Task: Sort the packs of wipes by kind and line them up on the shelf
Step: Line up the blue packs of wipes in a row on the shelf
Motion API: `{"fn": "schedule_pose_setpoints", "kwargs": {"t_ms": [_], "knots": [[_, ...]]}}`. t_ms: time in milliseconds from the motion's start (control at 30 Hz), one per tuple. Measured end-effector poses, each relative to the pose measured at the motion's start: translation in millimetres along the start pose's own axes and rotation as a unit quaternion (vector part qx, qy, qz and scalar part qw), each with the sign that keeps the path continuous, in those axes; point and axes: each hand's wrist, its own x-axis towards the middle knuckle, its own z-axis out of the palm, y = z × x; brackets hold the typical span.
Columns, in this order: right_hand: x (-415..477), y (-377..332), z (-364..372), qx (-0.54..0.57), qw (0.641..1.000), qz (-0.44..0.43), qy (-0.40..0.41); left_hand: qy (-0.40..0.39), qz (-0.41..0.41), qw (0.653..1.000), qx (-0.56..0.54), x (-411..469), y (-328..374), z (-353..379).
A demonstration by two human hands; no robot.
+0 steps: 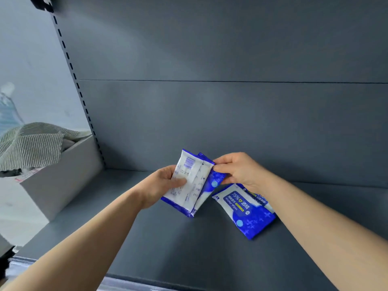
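A person's two bare hands work over a dark grey shelf [168,248], seen from a head-worn camera looking forward and down. Just below the frame's centre, the left hand [161,181] grips a white-backed pack [189,181] of wipes held clear of the shelf. Its barcode side faces the camera, the thumb lies flat across the print and the fingers are curled out of sight behind. A second pack [214,181], blue with pale stars, fans out from behind the first toward 3 o'clock and touches it. The right hand [239,169] pinches this pack's upper corner between thumb and forefinger, the other fingers curled beside them. At 5 o'clock from the hands a face-up pack [245,211] lies flat on the shelf, its label reading "75% Alcohol Wipes" and its long side running from 11 to 5 o'clock. The edge of a further pack [262,199] shows at its 2 o'clock side, touching it and largely hidden by the right wrist. How the two overlap cannot be told. Behind rises the shelf unit's grey back panel [210,112], with a slotted upright [73,74] at its left edge. At 9 o'clock in the frame, beyond that upright, stands a pale grey box [58,181] with a striped cloth [31,143] heaped over its open top.
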Motion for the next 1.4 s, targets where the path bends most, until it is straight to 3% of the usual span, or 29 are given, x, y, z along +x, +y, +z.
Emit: {"fn": "schedule_pose_setpoints", "kwargs": {"t_ms": [133,267,500,667,800,900,1033,1200,1400], "knots": [[0,-4,0,0.029,0.998,0.013,0.048,0.087,0.025,0.995,0.034,4,-2,-14],[-2,-4,-2,0.059,0.996,0.034,0.063,0.160,0.040,0.967,0.196,9,-16,-34],[-5,2,1,0.100,0.990,0.065,0.080,0.038,-0.031,0.991,0.123,-14,-7,-43],[-7,1,-2,0.092,0.989,0.060,0.102,0.029,-0.040,0.995,0.090,-15,-15,-40],[-8,0,-6,0.102,0.986,0.064,0.112,0.038,-0.074,0.992,-0.094,-8,-17,-37],[-8,4,-4,0.100,0.989,0.069,0.090,0.070,-0.065,0.995,0.023,-4,-20,-32],[-3,8,4,0.103,0.989,0.078,0.066,0.104,-0.061,0.992,-0.024,0,-22,-28],[5,13,16,0.085,0.993,0.071,0.040,0.090,-0.061,0.994,-0.005,3,-5,-24],[16,26,27,0.053,0.990,0.092,0.092,0.033,-0.051,0.997,0.038,2,3,-5]]}}
